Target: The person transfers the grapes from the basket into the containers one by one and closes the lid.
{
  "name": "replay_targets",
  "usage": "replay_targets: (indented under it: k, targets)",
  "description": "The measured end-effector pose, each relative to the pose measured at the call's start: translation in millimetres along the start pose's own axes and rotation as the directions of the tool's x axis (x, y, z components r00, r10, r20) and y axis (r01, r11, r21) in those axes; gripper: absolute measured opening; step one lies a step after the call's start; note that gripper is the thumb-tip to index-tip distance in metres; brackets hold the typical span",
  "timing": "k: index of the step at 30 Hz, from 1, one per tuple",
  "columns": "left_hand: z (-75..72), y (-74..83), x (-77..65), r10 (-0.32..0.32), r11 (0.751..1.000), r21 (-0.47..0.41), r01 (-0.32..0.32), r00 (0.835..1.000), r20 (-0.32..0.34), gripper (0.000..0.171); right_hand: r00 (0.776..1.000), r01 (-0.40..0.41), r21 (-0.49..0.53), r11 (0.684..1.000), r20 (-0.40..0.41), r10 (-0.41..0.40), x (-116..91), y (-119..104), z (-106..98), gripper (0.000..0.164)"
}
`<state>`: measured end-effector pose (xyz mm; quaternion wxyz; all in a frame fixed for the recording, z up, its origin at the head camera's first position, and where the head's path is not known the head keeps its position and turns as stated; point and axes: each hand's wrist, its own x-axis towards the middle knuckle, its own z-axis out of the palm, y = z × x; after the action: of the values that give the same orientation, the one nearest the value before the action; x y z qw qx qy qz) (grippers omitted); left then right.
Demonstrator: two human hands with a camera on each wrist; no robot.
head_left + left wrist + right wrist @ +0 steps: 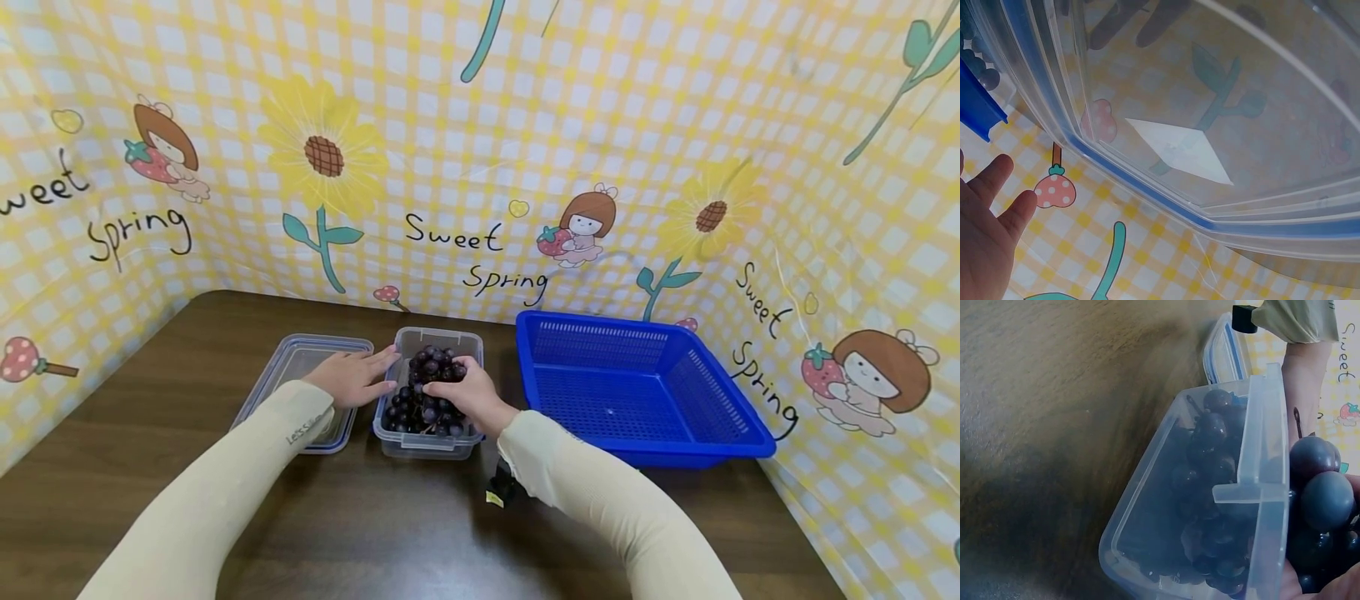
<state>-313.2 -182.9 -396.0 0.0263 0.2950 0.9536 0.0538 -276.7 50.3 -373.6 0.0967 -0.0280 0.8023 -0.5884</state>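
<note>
A clear plastic container (427,447) stands mid-table with dark purple grapes (405,410) in it. My right hand (480,400) reaches over its right side and holds a bunch of grapes between curled fingers and thumb. In the right wrist view, the held grapes (1327,501) sit at the rim of the container (1270,456), and more grapes show through its wall. My left hand (351,377) lies above the lid, its straight fingertips at the container's left rim. The left wrist view shows that hand (985,231) with spread fingers beside the clear lid (1260,169).
A blue slotted plastic basket (607,400) stands right of the container. The clear lid with a blue seal (300,340) lies on the brown wooden table (360,533), left of the container. Behind hangs a yellow checked cloth (450,167) with printed flowers and figures.
</note>
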Motion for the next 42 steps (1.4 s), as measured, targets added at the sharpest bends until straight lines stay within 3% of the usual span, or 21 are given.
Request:
replay_targets:
  k: [9, 15, 23, 29, 35, 42]
  targets:
    - [-1.6, 1.8, -1.2, 0.0, 1.0, 0.006, 0.0, 1.0, -0.003, 0.067, 1.0, -0.002, -0.076, 0.997, -0.018, 0.0, 1, -1, 3, 0.061]
    - [-1.9, 2.5, -1.1, 0.006, 1.0, -0.008, -0.006, 1.0, -0.001, 0.066, 1.0, -0.012, -0.193, 0.981, 0.01, 0.014, 3, -2, 5, 0.058]
    - [4.4, -2.1, 1.5, 0.008, 1.0, -0.008, -0.009, 1.0, -0.021, 0.065, 0.992, -0.078, -0.286, 0.955, 0.07, 0.101, -2, -14, -2, 0.056]
    - [3.6, -1.6, 0.3, 0.002, 1.0, -0.024, -0.002, 1.0, -0.017, 0.064, 0.992, -0.008, -0.448, 0.894, 0.112, 0.065, -5, -23, -14, 0.054]
    - [2.4, 0.0, -1.5, 0.009, 1.0, -0.021, -0.009, 1.0, -0.01, 0.065, 0.993, 0.071, -0.544, 0.836, 0.119, -0.007, -5, -27, -25, 0.049]
    - [-3.1, 3.4, -3.7, 0.022, 0.999, -0.026, -0.022, 1.0, -0.001, 0.065, 0.991, 0.133, -0.648, 0.75, 0.102, -0.088, -1, -27, -28, 0.031]
